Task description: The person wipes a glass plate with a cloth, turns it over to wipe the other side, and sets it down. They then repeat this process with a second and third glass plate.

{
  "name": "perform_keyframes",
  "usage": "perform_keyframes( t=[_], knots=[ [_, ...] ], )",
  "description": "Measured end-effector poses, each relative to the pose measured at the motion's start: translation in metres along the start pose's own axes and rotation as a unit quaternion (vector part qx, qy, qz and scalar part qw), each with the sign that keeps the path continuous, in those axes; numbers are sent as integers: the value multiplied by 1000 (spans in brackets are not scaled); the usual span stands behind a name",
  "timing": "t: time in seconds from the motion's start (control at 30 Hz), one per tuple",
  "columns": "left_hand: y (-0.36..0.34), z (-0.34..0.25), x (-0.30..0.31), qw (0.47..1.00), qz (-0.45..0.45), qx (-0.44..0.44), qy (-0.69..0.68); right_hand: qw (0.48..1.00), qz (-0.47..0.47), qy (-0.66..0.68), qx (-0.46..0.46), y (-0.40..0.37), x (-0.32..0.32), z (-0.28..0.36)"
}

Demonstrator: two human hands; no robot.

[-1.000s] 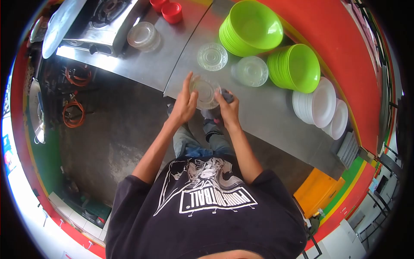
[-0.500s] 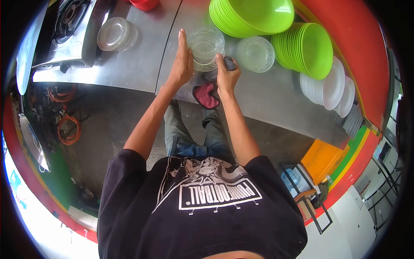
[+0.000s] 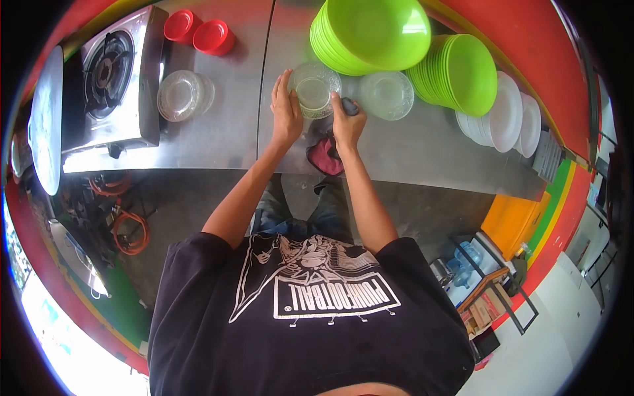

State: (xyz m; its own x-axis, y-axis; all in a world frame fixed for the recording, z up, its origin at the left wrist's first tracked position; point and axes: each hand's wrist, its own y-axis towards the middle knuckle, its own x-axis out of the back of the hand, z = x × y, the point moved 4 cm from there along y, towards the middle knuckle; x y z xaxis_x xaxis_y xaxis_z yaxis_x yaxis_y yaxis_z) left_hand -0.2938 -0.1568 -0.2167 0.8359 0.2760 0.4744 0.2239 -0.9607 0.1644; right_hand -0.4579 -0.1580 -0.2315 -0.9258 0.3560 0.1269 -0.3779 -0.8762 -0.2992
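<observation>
Surface [image 3: 231, 142]: smooth sheet metal, satin sheen, bright glare along the near edge at left. Stove [image 3: 146, 79] by the left edge: polished metal body. Clear dish [image 3: 313, 91]: glassy, patterned rim; glass or plastic, can't tell. Cloth [image 3: 325, 158] by the near edge: soft, matt. Green bowls [image 3: 470, 76], far edge: smooth glossy plastic look. Red cups [image 3: 214, 38]: same.

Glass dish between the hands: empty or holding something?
Looks empty: clear glass dish, no contents visible inside its rim, left hand and right hand alongside.
</observation>
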Motion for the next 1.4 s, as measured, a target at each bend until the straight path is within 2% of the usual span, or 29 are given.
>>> perform_keyframes(
  t=[0.37, 0.47, 0.6, 0.67, 0.77, 0.83, 0.93, 1.03, 1.07, 1.17, 1.3, 1.4],
  knots=[
    [7, -8, -17, 994, -48, 99, -2, 989, -84, -118, 40, 8, 8, 7],
    [13, -10, -4, 995, -38, 93, -19, 986, -97, -134, 28, -2, 4, 12],
    [15, -17, 2, 990, -12, 120, -71, 990, -118, -66, 24, -9, 19, 5],
    [5, -2, 24, 983, -6, 131, -131, 992, -117, -20, 34, -27, 15, -6],
    [-28, 41, 66, 905, -6, 295, -306, 996, -81, 14, 47, -65, 7, -12],
    [-45, 35, 106, 893, -86, 328, -297, 999, -38, -13, 1, -85, 0, -17],
    [-45, 55, 161, 881, -198, 343, -258, 998, 27, -50, 10, -104, -35, -16],
    [-15, 64, 189, 905, -216, 294, -217, 992, 113, -56, 6, -114, -64, -9],
    [-3, 62, 190, 905, -206, 302, -216, 989, 145, -38, 12, -107, -71, -6],
    [23, 71, 204, 912, -221, 333, -98, 979, 204, -27, 7, -110, -92, 12],
    [22, 58, 207, 911, -150, 369, -105, 973, 230, -2, -4, -113, -105, 10],
    [22, 108, 207, 952, -177, 250, 5, 969, 244, 21, -24, -111, -112, 0]
  ],
)
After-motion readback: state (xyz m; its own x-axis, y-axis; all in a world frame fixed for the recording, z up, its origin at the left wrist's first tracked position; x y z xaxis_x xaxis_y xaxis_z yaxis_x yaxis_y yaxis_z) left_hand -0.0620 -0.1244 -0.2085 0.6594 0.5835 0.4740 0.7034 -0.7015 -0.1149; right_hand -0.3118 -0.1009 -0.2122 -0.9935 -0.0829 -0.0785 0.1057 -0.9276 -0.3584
